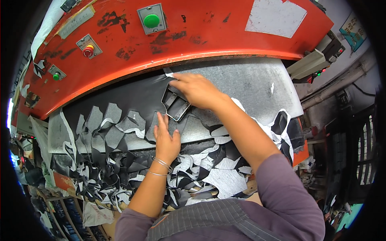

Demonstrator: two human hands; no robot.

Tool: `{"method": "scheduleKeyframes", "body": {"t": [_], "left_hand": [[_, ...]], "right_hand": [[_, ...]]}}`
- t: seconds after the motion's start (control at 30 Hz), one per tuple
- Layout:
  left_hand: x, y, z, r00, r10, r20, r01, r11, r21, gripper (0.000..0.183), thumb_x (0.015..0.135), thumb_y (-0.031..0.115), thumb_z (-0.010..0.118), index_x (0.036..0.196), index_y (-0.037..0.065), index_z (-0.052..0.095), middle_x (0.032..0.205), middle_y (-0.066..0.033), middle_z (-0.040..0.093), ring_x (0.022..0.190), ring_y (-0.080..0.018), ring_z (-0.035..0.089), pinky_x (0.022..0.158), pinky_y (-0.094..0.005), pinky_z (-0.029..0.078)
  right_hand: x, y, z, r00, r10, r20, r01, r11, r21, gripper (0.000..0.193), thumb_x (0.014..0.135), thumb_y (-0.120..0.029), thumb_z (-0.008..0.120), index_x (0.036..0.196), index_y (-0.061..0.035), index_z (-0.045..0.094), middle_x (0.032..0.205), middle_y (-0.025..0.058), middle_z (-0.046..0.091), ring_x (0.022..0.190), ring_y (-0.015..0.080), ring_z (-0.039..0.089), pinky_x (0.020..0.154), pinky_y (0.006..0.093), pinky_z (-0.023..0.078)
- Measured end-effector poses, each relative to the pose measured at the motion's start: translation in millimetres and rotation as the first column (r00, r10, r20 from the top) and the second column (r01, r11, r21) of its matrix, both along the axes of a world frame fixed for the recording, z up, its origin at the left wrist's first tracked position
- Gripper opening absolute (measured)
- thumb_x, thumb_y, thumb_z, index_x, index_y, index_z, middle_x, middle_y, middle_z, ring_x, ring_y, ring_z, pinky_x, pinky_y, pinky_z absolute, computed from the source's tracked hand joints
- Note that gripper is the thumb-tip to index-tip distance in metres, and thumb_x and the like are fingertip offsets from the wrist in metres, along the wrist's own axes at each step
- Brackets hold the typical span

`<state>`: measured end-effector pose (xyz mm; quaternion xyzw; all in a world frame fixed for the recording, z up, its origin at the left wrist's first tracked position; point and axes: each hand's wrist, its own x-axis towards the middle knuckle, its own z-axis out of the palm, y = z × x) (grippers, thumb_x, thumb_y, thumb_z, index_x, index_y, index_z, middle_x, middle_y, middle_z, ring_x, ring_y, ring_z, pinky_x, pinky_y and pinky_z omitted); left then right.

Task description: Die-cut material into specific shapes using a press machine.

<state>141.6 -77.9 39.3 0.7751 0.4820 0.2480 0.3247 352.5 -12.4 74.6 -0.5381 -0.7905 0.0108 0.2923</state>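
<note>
A metal cutting die [177, 105], an open angular frame with crossbars, stands on a black sheet of material [132, 90] with a pale underside. My right hand [197, 90] reaches over the die's far edge, its fingers closed at a narrow strip [168, 73] whose pale side shows at the fingertips. The palm hides part of the die. My left hand [166, 138] lies with fingers stretched out, its fingertips on the material by the die's near left corner. Around it are cut grey pieces [134, 120] on the pale cutting board [249, 78].
An orange press beam [209, 36] spans the far side, with a large green button [151, 21], a red knob [88, 50] and a smaller green button [56, 76]. Tangled black and white offcuts [225, 182] heap along the near edge. A looped scrap [281, 128] hangs at the right.
</note>
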Motion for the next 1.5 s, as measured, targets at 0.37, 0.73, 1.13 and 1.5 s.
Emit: {"method": "scheduleKeyframes", "body": {"t": [0.37, 0.73, 1.13, 1.5], "left_hand": [[-11.1, -0.2, -9.1, 1.000, 0.011, 0.008, -0.012, 0.995, 0.103, 0.079, 0.084, 0.010, 0.053, 0.146, -0.010, 0.007, 0.146, -0.0319, 0.029, 0.138, -0.0416, 0.027, 0.115, -0.0491, 0.012], [1.1, 17.8, -13.2, 0.998, 0.034, -0.052, -0.028, 0.993, 0.119, 0.076, 0.085, 0.015, 0.052, 0.145, -0.011, 0.012, 0.147, -0.0336, 0.025, 0.139, -0.0425, 0.024, 0.114, -0.0478, 0.015], [12.9, 30.1, -17.1, 0.987, 0.161, -0.003, -0.157, 0.967, 0.201, 0.078, 0.082, 0.010, 0.057, 0.145, -0.010, 0.016, 0.143, -0.0310, 0.036, 0.135, -0.0407, 0.034, 0.112, -0.0442, 0.020], [12.3, 12.1, -9.7, 0.989, 0.136, -0.051, -0.125, 0.975, 0.185, 0.081, 0.080, 0.011, 0.059, 0.145, -0.009, 0.015, 0.139, -0.0297, 0.043, 0.133, -0.0391, 0.037, 0.113, -0.0428, 0.018]], "right_hand": [[12.7, 44.6, -6.8, 0.992, 0.091, 0.091, -0.062, 0.957, -0.282, 0.019, 0.083, -0.027, 0.064, 0.088, -0.0094, 0.069, 0.088, 0.0124, 0.068, 0.089, 0.0338, 0.064, 0.075, 0.0418, 0.050], [59.8, -9.9, -40.1, 0.962, 0.010, -0.273, -0.099, 0.945, -0.312, 0.065, 0.074, -0.031, 0.078, 0.131, -0.0121, 0.054, 0.123, 0.0170, 0.056, 0.116, 0.0334, 0.050, 0.102, 0.0414, 0.037], [54.2, 0.2, -41.4, 0.977, -0.123, -0.174, 0.061, 0.945, -0.322, 0.062, 0.080, -0.029, 0.072, 0.138, -0.0204, 0.050, 0.119, 0.0142, 0.055, 0.112, 0.0307, 0.046, 0.100, 0.0386, 0.034], [58.1, 1.7, -36.4, 0.970, -0.132, -0.205, 0.043, 0.921, -0.388, 0.053, 0.082, -0.028, 0.070, 0.133, -0.0279, 0.055, 0.121, 0.0116, 0.053, 0.109, 0.0313, 0.045, 0.099, 0.0392, 0.039]]}}
